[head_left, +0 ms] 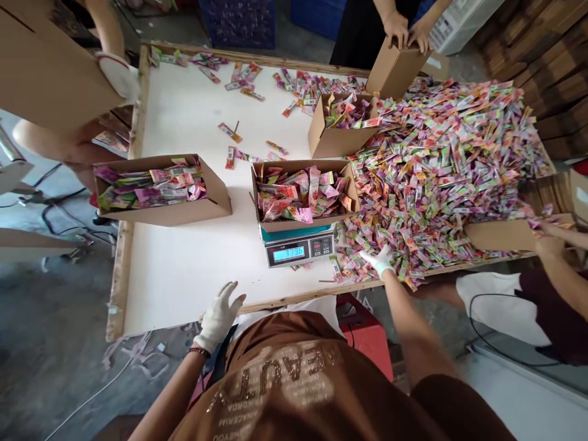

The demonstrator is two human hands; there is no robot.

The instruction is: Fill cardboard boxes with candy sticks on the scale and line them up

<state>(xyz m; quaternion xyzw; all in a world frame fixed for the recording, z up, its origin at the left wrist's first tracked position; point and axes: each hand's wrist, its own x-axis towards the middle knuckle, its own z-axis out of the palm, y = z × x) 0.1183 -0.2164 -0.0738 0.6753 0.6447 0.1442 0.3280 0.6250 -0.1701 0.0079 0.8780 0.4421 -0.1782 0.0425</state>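
Cardboard box point(316, 225), filled with packets point(313, 187), sits on the scale point(301, 250) near the middle of the table's point(174, 269) near edge. Left hand point(218, 320) is by that edge, fingers parted and released; right hand point(380, 262) has fingers spread at the pile point(441, 171), contact unclear. Second box point(184, 213), also filled, juts over the left edge.

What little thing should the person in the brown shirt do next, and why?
Maybe the right hand should pick just a packet or two from the big pile. That hand is open at the pile's edge, and the box on the lit scale already looks nearly full, so a small change seems enough.
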